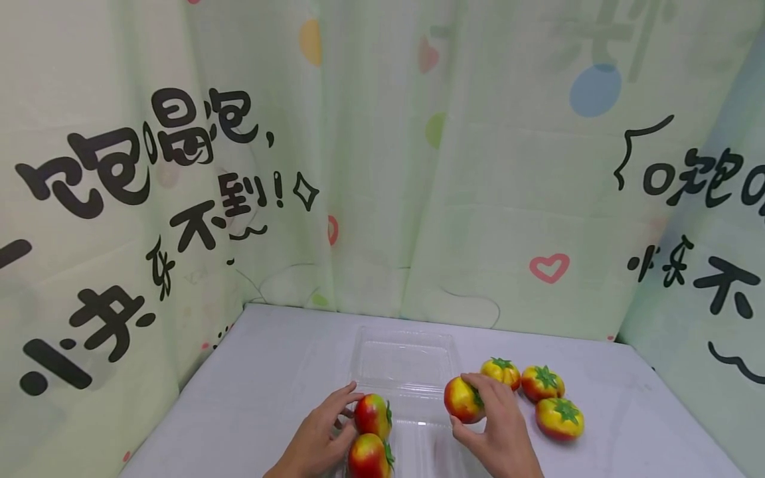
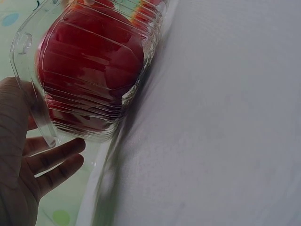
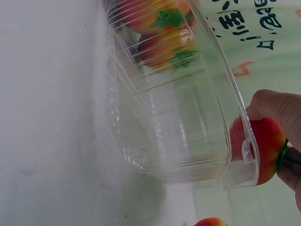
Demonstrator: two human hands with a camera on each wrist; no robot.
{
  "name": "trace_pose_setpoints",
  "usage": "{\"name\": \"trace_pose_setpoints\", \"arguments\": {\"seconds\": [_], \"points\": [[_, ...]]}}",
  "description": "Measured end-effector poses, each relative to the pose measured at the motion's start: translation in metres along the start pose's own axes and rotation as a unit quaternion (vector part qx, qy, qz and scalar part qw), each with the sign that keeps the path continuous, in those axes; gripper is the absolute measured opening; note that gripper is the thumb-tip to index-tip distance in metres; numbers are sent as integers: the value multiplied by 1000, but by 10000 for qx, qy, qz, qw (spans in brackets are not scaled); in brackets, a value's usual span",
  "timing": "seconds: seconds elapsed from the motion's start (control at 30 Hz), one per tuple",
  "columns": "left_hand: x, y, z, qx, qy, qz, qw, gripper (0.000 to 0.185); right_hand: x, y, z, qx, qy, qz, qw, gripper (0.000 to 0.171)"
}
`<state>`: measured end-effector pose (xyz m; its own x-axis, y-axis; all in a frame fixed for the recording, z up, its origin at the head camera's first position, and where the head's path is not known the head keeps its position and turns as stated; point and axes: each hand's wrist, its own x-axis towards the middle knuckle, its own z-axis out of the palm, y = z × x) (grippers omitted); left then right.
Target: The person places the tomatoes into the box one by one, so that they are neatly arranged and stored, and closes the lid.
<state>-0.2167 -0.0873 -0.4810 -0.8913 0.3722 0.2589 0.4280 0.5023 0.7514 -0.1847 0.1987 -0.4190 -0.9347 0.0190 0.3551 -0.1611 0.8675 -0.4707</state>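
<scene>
My right hand (image 1: pixel 499 425) grips a red-and-yellow tomato (image 1: pixel 463 400) between thumb and fingers, over the right side of a clear plastic clamshell box (image 1: pixel 418 441). In the right wrist view, the held tomato (image 3: pixel 265 146) shows partly through the box rim. Two tomatoes (image 1: pixel 372 417) with green tops sit in the box's left side, one behind the other. My left hand (image 1: pixel 323 435) is at the box's left edge beside them. In the left wrist view, some of its fingers (image 2: pixel 61 155) extend loosely below the rim; contact with the rim is unclear.
Three more tomatoes (image 1: pixel 560 419) stand on the white table (image 1: pixel 621 392) to the right of the box. The clear lid (image 1: pixel 405 358) lies folded back behind the box. Printed curtains (image 1: pixel 382 166) enclose the table's back and sides.
</scene>
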Motion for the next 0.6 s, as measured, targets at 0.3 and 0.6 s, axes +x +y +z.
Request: {"name": "trace_pose_setpoints", "arguments": {"seconds": [0.3, 0.6], "points": [[0, -1, 1, 17, 52, 102, 9999, 41, -3, -9, 8, 209, -103, 19, 9997, 67], [-1, -3, 1, 0, 94, 212, 9997, 41, -6, -15, 15, 322, -203, -31, 9993, 63]]}}
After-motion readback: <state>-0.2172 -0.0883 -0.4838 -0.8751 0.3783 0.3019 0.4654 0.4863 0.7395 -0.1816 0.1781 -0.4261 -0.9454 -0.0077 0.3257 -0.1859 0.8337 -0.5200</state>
